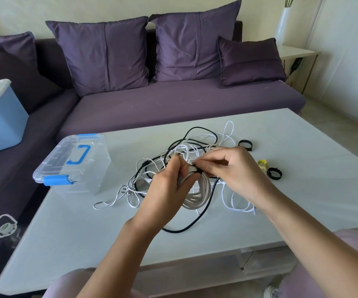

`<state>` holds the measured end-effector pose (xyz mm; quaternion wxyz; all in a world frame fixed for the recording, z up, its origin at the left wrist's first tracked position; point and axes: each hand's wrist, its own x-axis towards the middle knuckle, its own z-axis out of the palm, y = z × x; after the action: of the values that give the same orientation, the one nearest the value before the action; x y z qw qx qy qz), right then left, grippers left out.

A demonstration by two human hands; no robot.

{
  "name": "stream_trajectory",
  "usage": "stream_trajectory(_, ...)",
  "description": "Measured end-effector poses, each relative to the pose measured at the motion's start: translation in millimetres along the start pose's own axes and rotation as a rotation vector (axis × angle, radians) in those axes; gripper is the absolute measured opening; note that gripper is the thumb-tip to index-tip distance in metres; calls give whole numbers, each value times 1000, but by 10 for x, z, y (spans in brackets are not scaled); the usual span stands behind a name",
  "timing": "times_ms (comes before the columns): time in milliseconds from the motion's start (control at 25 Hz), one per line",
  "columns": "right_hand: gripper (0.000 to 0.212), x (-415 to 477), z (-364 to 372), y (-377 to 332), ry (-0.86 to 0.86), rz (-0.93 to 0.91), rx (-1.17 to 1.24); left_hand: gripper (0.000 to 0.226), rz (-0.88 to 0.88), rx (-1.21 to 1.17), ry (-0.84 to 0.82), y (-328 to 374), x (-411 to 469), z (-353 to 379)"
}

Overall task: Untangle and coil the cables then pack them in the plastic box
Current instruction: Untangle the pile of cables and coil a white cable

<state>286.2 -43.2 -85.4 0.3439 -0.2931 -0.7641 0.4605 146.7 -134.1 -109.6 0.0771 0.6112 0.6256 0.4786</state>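
Note:
A coiled beige cable (197, 195) hangs over the pale table (88, 233). My left hand (167, 188) grips the top of the coil. My right hand (231, 168) pinches a black strap (200, 172) wrapped round the coil's top. Beneath and around lies a tangle of white cables (236, 208) and a black cable (186, 227). The clear plastic box (75, 166) with blue handle and latches stands closed at the table's left.
Two black straps (245, 144) (274, 173) and a yellow strap (262, 163) lie to the right of the tangle. A purple sofa (173, 104) with cushions runs behind the table. A blue bin (0, 123) sits on the sofa's left part.

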Motion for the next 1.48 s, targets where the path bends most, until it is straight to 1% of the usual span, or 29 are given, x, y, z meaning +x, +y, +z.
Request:
stream_trajectory(120, 27, -44, 66, 32, 17, -146, -292, 43, 19, -1, 1, -30, 12, -4)
stream_trajectory(160, 32, -54, 86, 34, 16, -188, -343, 41, 17, -2, -5, -35, 17, -14)
stream_trajectory(240, 34, -89, 137, 9, 3, -265, -398, 39, 13, -4, -17, -26, 16, -42)
stream_trajectory(320, 33, -124, 179, -32, -28, -278, -418, 39, 11, -17, -33, -18, 2, -54)
stream_trajectory(400, 34, -132, 225, -43, -71, -192, -391, 39, 47, -15, -54, -33, -4, -52)
stream_trajectory(520, 42, -92, 260, -21, -159, 26, -226, 44, 204, 50, -43, -76, 2, -37)
stream_trajectory(640, 51, -66, 310, -1, -275, 194, 9, 54, 250, 46, -26, -141, -20, -45)
stream_trajectory(680, 50, -62, 309, -1, -308, 249, 99, 55, 263, 61, -15, -144, -31, -53)
stream_trajectory(760, 41, -41, 301, -13, -389, 356, 294, 49, 299, 87, -1, -143, -57, -91)
stream_trajectory(840, 37, -17, 301, -39, -500, 449, 430, 45, 301, 69, 8, -146, -82, -123)
stream_trajectory(920, 37, 23, 313, -45, -595, 526, 560, 47, 292, 46, 9, -152, -109, -154)
stream_trajectory(1000, 43, 67, 302, -16, -708, 522, 640, 47, 271, 40, 13, -169, -139, -188)
stream_trajectory(1080, 43, 90, 286, -9, -850, 438, 621, 47, 212, 14, 4, -172, -162, -245)
stream_trajectory(1160, 28, 104, 304, -20, -932, 363, 585, 45, 141, -23, -8, -198, -182, -307)
stream_trajectory(1200, 22, 112, 322, -31, -922, 356, 590, 45, 114, -43, -9, -206, -194, -339)
stream_trajectory(1240, 20, 124, 342, -32, -893, 360, 596, 43, 84, -68, -8, -227, -207, -367)
stream_trajectory(1280, 24, 144, 367, -30, -857, 370, 590, 39, 47, -96, -6, -240, -220, -397)
stream_trajectory(1400, 47, 212, 502, -71, -791, 322, 499, 35, -61, -188, -13, -274, -231, -498)
stream_trajectory(1480, 56, 251, 653, -127, -671, 303, 390, 37, -110, -203, -14, -294, -252, -551)
